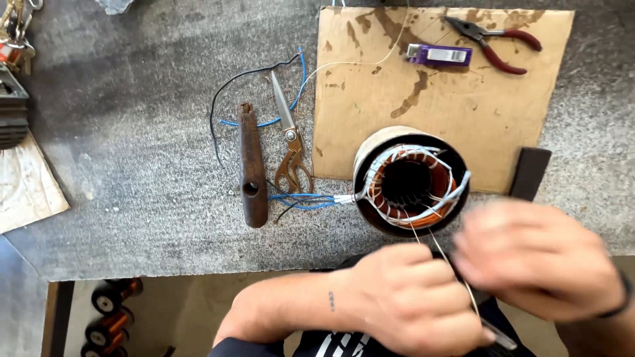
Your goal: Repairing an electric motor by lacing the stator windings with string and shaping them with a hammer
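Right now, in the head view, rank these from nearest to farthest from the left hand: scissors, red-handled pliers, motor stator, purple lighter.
From the left hand:
1. Motor stator, just above the hand at the bench edge.
2. Scissors, up and to the left on the bench.
3. Purple lighter, far up on the cardboard.
4. Red-handled pliers, at the cardboard's top right.

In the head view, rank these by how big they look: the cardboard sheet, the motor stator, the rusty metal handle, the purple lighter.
1. cardboard sheet
2. motor stator
3. rusty metal handle, long but narrow
4. purple lighter
All four lie on the same bench, so nearness to the camera hardly skews this.
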